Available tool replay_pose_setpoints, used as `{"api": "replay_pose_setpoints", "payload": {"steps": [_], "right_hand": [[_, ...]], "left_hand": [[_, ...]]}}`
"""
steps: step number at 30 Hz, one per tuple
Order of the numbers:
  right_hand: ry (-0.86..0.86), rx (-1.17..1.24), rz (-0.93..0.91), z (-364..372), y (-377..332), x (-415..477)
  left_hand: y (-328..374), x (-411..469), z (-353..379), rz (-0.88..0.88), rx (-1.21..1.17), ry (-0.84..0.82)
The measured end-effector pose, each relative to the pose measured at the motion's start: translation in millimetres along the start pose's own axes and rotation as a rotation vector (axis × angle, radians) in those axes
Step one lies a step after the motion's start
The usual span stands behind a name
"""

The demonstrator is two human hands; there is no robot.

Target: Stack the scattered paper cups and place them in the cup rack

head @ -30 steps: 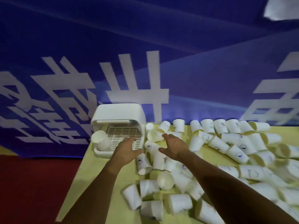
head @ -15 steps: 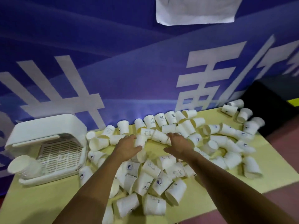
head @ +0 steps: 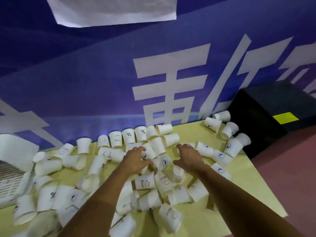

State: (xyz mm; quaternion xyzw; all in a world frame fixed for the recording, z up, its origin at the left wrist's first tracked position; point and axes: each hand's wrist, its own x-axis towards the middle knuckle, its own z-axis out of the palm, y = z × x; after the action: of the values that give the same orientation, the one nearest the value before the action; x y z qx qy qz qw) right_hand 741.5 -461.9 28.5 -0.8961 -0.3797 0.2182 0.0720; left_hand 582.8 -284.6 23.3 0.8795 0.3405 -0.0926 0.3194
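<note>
**Cups loose on counter, both hands open over the pile**

The cups are white paper, most lying on their sides and pointing every way across the counter. The thickest heap sits at the middle and near-left. A short row stands upright along the back edge, some marked with a percent sign. A small cluster lies at the far right corner, apart from the main heap. No cup can be seen inside the rack from this view.

The rack is a white hooded unit with a slotted grille, at the left end of the counter and cut off by the frame edge. Several cups lie just beside it.

The left hand is palm down above the middle of the heap, fingers spread and loosely bent, holding nothing. The right hand is near it, also palm down, fingers slightly curled with the thumb out, holding nothing. Whether either hand touches the cups beneath cannot be told. A blurred cup lies just below the right hand.

Behind the counter hangs a blue banner with large white characters, and a white sheet is fixed above. A black box with a yellow label stands at the right, on a red floor.
</note>
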Motion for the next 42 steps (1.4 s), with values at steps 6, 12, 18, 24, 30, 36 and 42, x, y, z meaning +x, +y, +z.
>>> {"api": "replay_pose_setpoints", "payload": {"steps": [6, 12, 18, 24, 30, 36, 42], "right_hand": [[-0.030, -0.018, 0.019, -23.1, 82.7, 26.5], [-0.013, -0.105, 0.026, -14.7, 136.6, 56.8], [-0.063, -0.076, 0.011, -2.5, 161.9, 85.2], [-0.130, -0.044, 0.005, 12.4, 171.7, 104.6], [-0.129, 0.058, 0.048, 17.7, 183.0, 111.8], [-0.066, 0.143, 0.093, -0.8, 187.8, 115.6], [0.098, 0.294, 0.071, -32.4, 172.1, 107.2]], "left_hand": [[80.9, 42.1, 46.0, 0.009, 0.053, -0.067], [124.2, 98.4, 77.8, 0.062, 0.157, -0.121], [146.4, 133.7, 107.7, 0.089, 0.243, -0.162], [146.8, 158.4, 127.7, 0.077, 0.301, -0.185], [145.8, 172.6, 137.0, 0.055, 0.363, -0.194], [150.7, 175.8, 120.3, 0.051, 0.324, -0.161], [151.6, 159.6, 76.7, 0.015, 0.234, -0.053]]}}
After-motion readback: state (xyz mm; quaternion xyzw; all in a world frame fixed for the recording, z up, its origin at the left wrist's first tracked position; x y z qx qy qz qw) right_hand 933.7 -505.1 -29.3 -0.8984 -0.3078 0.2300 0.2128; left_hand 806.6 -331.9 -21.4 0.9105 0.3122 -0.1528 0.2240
